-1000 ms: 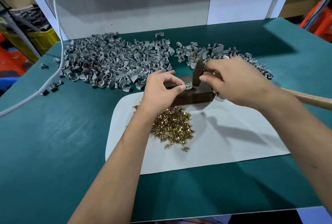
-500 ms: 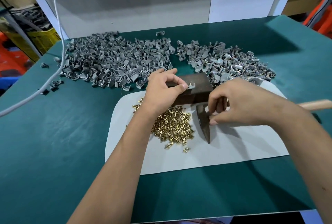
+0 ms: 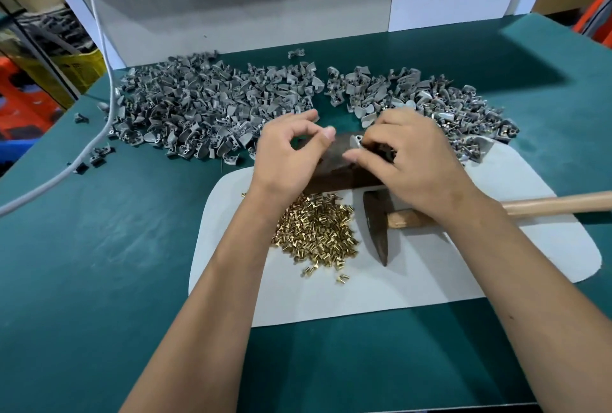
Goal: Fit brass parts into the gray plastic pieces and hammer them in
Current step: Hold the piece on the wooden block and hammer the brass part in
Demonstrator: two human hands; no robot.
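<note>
The table (image 3: 99, 280) is carrying two gray heaps: the big left heap (image 3: 198, 114) of plain plastic pieces, and the right heap (image 3: 447, 104), whose pieces are showing metal, so probably the finished ones; nearer, the white mat (image 3: 430, 280) is bearing the brass pile (image 3: 314, 230) and the dark block (image 3: 334, 164). The hammer (image 3: 377, 223), raised at the block a second ago, is now lying flat on the mat beside the brass, released; so the striking on this piece is likely over. The right hand (image 3: 414, 160) is now reaching onto the block, fingers curling at the gray piece (image 3: 357, 141) on top; whether it is actually gripping it cannot be told. The left hand (image 3: 291, 154) is no longer steadying the piece; its curled thumb and forefinger are holding nothing visible. The piece is probably due for the right heap.
</note>
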